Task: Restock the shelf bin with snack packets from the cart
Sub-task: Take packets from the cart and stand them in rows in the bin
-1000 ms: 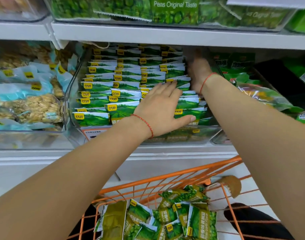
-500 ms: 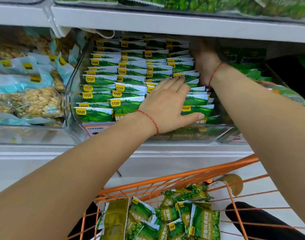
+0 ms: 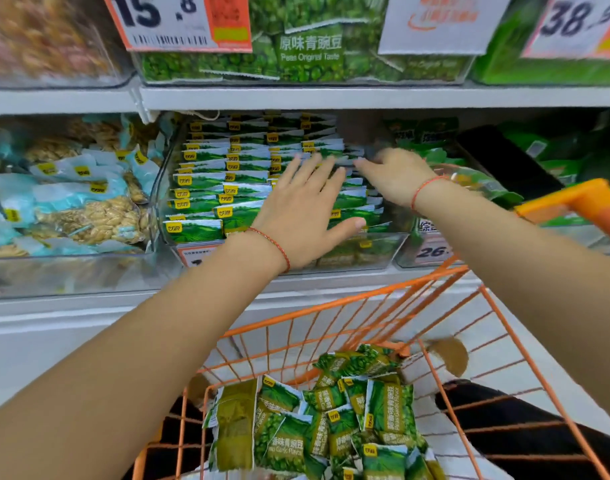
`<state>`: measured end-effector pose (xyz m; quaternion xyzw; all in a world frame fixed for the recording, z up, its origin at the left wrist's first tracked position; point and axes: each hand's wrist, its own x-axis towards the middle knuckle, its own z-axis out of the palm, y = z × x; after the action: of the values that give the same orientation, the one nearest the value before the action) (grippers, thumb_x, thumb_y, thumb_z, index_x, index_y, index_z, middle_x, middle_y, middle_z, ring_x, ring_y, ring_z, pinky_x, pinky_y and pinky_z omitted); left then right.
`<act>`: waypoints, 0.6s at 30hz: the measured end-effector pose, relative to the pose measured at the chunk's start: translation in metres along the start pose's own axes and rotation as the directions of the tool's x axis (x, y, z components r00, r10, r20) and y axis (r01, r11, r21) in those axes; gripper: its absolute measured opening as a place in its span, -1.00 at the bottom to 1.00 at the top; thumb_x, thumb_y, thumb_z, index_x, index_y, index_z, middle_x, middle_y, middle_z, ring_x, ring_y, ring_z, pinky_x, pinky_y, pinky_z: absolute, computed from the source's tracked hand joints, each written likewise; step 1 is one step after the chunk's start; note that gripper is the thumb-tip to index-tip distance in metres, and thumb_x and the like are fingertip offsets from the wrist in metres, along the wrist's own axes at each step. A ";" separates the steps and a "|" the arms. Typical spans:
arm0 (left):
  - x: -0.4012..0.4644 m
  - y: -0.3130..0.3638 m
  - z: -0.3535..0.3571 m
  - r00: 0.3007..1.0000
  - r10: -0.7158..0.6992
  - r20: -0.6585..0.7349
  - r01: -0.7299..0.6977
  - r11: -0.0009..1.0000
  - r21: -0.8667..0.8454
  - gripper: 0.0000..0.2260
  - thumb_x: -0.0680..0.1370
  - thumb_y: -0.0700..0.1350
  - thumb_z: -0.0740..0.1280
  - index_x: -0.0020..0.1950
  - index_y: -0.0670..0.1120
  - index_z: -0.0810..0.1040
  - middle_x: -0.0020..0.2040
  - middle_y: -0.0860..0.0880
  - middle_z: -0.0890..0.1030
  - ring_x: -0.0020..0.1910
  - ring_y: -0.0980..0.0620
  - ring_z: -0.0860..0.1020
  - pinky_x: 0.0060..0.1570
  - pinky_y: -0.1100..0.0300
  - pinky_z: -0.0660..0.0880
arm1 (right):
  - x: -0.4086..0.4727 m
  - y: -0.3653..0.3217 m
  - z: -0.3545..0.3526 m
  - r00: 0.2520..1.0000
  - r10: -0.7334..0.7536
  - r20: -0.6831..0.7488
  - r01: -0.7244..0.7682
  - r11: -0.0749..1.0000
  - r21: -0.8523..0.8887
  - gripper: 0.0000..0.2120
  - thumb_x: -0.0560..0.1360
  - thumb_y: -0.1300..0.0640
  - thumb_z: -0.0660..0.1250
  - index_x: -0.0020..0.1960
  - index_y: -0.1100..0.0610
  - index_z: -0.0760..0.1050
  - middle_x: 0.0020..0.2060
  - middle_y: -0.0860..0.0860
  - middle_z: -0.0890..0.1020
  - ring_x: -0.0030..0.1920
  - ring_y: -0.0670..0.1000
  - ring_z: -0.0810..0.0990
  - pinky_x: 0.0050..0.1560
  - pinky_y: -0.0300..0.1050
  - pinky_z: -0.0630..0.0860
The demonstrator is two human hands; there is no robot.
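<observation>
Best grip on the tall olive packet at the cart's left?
Olive packet stands nearly upright against the cart wires, its crimped top edge free. Pinch that top seal from above; green packets crowd its right side, wires block the left.

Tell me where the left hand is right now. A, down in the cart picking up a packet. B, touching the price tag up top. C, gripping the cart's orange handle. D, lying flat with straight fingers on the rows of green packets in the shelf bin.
D: the left hand lies flat, fingers straight, on the green packets in the shelf bin.
</observation>
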<state>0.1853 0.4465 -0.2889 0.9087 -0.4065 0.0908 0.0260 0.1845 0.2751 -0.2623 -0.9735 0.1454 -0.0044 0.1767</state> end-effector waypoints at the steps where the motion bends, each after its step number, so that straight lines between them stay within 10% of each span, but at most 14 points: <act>1: -0.012 0.005 -0.003 0.999 0.029 -0.044 -0.031 0.998 -0.053 -0.30 0.53 0.29 -0.08 0.51 -0.14 0.21 0.53 -0.14 0.20 0.52 -0.12 0.11 0.48 0.00 -0.09 | -0.018 -0.001 -0.002 0.999 -0.047 -0.004 0.046 0.988 -0.144 -0.56 0.61 -0.09 0.09 0.17 0.24 0.50 0.14 0.27 0.55 0.13 0.23 0.52 0.02 -0.05 0.41; 7: -0.107 0.038 0.000 0.955 0.215 -0.207 -0.266 0.927 -0.265 -0.70 0.57 -0.02 0.13 0.08 -0.13 0.59 -0.05 -0.08 0.63 -0.03 -0.12 0.56 -0.08 0.06 0.49 | -0.115 -0.022 0.002 0.944 -0.323 -0.063 0.227 0.778 -0.585 -0.83 0.58 0.07 0.16 -0.08 0.15 0.43 -0.15 0.13 0.60 -0.25 0.12 0.52 -0.33 -0.18 0.27; 10: -0.140 0.049 0.011 0.962 0.109 0.251 -0.021 0.944 -0.330 -0.74 0.62 -0.03 0.15 0.20 -0.05 0.54 0.08 -0.05 0.62 0.07 -0.09 0.56 -0.01 0.10 0.50 | -0.147 -0.024 0.018 0.914 -0.391 0.108 0.356 0.645 -0.677 -0.83 0.57 0.13 0.18 -0.17 0.09 0.47 -0.35 0.00 0.52 -0.47 -0.01 0.35 -0.48 -0.28 0.12; 13: -0.158 0.052 0.036 0.628 0.017 0.778 0.049 0.997 -0.061 -0.73 0.60 -0.06 0.19 0.23 -0.13 0.50 0.03 -0.11 0.57 -0.05 -0.11 0.55 -0.13 0.14 0.46 | -0.172 0.001 0.055 0.892 -0.136 0.430 0.358 0.795 -0.490 -0.80 0.58 0.10 0.15 -0.08 0.11 0.53 -0.20 0.08 0.60 -0.30 0.03 0.49 -0.34 -0.12 0.43; 15: -0.165 0.058 0.050 0.520 -0.015 0.854 0.007 1.000 0.014 -0.87 0.55 -0.14 0.25 0.05 -0.16 0.50 -0.19 -0.09 0.48 -0.28 -0.07 0.45 -0.31 0.12 0.40 | -0.190 0.015 0.078 0.799 0.045 0.600 0.251 0.881 -0.400 -0.74 0.57 0.06 0.19 0.12 0.17 0.53 -0.05 0.10 0.58 -0.16 0.07 0.44 0.00 0.01 0.53; 18: -0.162 0.069 0.062 0.468 -0.020 0.884 -0.062 0.997 0.055 -0.84 0.53 -0.22 0.27 0.09 -0.18 0.51 -0.18 -0.09 0.44 -0.28 -0.06 0.42 -0.28 0.11 0.40 | -0.213 0.016 0.101 0.613 0.131 0.780 0.453 0.750 -0.482 -0.74 0.55 0.02 0.28 0.00 0.24 0.47 -0.21 0.08 0.50 -0.22 0.08 0.49 -0.12 -0.02 0.45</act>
<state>0.0368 0.5121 -0.3817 0.8205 -0.3690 -0.3745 -0.2245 -0.0179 0.3558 -0.3537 -0.8851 -0.0480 0.4466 -0.1219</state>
